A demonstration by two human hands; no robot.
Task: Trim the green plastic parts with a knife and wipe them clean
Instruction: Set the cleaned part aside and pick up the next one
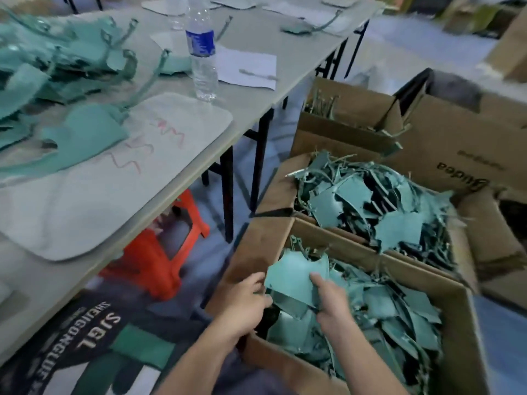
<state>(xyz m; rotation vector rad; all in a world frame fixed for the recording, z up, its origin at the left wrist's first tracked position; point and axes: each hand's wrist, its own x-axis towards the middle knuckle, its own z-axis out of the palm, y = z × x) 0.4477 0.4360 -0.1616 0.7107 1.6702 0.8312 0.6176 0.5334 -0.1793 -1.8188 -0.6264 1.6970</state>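
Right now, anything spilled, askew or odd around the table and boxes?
No spill that I can see. The middle box is heaped above its rim with green parts, strands poking over the edges, so pieces could slide out. The white mat carries red scribbles. The water bottle stands upright.

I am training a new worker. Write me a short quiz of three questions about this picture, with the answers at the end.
1. True or false: the left hand and the right hand both hold one green part at the near box.
2. What stands upright on the table? A) water bottle B) kettle C) lamp
3. Fill in: under the table stands an orange ____.
Key: 1 true; 2 A; 3 stool.
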